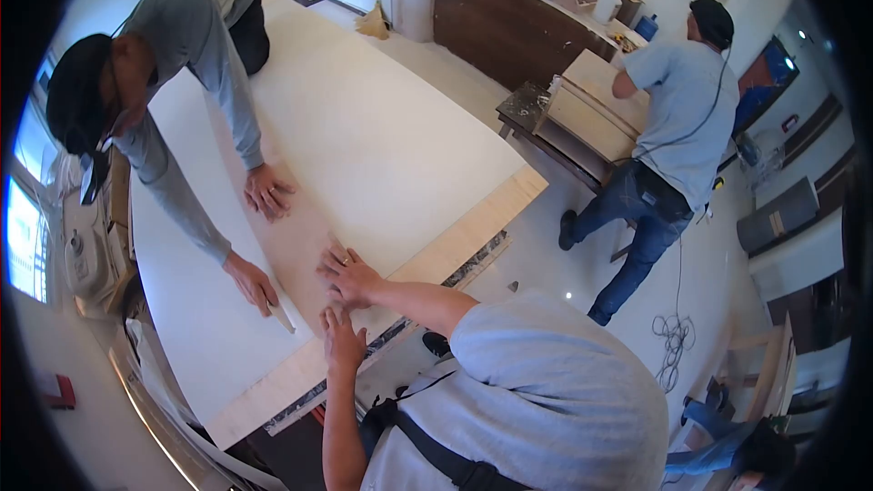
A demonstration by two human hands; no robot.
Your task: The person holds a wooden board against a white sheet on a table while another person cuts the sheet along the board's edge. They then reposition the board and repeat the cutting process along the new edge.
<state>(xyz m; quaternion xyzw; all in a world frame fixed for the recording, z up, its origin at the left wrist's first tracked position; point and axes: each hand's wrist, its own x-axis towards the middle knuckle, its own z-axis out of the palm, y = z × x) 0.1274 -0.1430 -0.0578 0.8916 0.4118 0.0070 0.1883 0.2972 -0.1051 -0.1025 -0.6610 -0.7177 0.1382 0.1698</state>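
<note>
A large white laminate sheet [382,127] lies on a plywood board [473,227] whose bare wood shows as a strip along the near edge. My right hand [350,277] lies flat, fingers spread, on the wood where the white sheet ends. My left hand [341,336] presses flat just below it, near the board's edge. Neither hand holds anything. Across from me a co-worker in a grey long-sleeved top leans over the board. One of that person's hands [268,191] rests flat on it, and the other [253,282] holds a small white tool [282,316] close to my hands.
A second person in a light blue shirt and jeans [668,127] stands at a workbench stacked with boards [591,109] at the right. A coiled cable [675,336] lies on the pale floor. A dark wood counter [509,32] stands at the back.
</note>
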